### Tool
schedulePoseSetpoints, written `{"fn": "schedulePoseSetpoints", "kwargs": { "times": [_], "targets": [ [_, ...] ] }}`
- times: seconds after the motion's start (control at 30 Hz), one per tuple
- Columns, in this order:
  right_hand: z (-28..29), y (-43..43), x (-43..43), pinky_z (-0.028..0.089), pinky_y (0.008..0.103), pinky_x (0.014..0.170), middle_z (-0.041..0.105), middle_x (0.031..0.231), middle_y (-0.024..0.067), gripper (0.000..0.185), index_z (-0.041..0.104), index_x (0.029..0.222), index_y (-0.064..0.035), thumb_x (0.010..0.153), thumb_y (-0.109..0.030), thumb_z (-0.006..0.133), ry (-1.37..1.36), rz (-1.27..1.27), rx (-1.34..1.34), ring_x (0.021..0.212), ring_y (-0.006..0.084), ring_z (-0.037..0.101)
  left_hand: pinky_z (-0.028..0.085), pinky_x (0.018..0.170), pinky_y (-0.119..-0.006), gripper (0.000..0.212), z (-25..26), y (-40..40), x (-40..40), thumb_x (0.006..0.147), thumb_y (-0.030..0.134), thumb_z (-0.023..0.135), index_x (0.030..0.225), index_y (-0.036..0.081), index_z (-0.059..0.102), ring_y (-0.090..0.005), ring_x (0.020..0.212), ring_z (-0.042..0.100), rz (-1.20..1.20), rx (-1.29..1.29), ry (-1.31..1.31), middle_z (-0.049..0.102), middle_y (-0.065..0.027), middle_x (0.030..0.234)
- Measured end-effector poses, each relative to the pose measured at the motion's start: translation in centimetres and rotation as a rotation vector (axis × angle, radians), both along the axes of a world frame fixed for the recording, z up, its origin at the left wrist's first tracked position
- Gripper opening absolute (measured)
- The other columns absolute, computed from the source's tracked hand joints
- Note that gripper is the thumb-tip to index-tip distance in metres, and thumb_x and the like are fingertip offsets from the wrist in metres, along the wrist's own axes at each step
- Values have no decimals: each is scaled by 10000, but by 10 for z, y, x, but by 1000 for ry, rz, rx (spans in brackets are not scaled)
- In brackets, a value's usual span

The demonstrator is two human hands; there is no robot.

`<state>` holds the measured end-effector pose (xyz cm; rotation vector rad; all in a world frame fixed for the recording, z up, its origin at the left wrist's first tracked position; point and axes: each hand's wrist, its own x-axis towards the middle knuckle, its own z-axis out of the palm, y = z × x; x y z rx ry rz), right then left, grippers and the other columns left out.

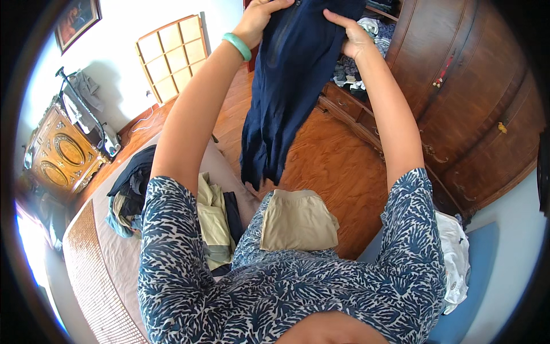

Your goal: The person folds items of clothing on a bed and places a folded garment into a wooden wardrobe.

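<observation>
A navy blue garment (292, 77), probably trousers, hangs stretched out in front of me, and its lower end dangles above the wooden floor. My left hand (258, 17), below a green bangle (237, 46), grips its upper left edge near a dark zip (281, 38). The upper right side is pinched in my right hand (354, 34), thumb on the near face of the cloth. Across my lap lies a beige garment (299, 221) with an elastic waistband, touched by neither hand. The top of the navy garment is cut off by the picture's edge.
On the bed (129, 266) to my left are a dark clothes pile (129, 189) and folded khaki clothes (210, 210). A wooden wardrobe (455, 86) stands ahead right, its shelves (378, 34) holding clothes. White clothing (451, 258) lies at my right on a blue surface (481, 262).
</observation>
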<state>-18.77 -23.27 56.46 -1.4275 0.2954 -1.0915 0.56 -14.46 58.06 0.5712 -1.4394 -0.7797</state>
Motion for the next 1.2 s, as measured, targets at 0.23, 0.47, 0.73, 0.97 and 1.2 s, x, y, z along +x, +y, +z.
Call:
{"fn": "schedulePoseSetpoints", "kwargs": {
  "times": [0.23,0.47,0.73,0.97,1.2],
  "targets": [
    [41,-4,27,502,386,865,643,1026,121,438,598,1088,-1,706,-111,782,-19,217,15,952,258,618,493,749,-255,254,19,17,37,895,187,590,1032,-21,637,-120,815,610,340,-95,-290,664,-47,918],
    [53,-2,43,476,376,885,629,1081,99,479,587,1125,-3,733,-198,781,-58,-56,-111,996,238,594,487,763,-322,348,18,37,33,894,246,587,1011,-81,611,-237,830,635,827,-438,-484,673,-171,883],
    [44,-5,44,487,381,853,637,1054,88,452,594,1117,-2,749,-194,770,-12,-67,-156,981,230,597,450,870,-309,363,-43,9,48,878,237,606,1131,-19,553,-223,976,584,725,-413,-134,619,-133,1050],
    [39,-1,49,492,349,840,635,1045,94,361,600,1097,-5,781,-124,727,-29,18,-166,950,230,608,442,926,-343,546,-134,35,20,732,286,779,1131,-32,584,-217,997,588,235,152,-130,643,-107,1045],
    [36,-6,42,493,335,825,650,1020,122,436,571,1136,13,760,-131,738,-79,67,-157,922,253,627,405,948,-297,390,-184,24,13,780,237,739,1001,-68,639,-201,956,616,122,402,-76,671,-126,986]
  ]
}}
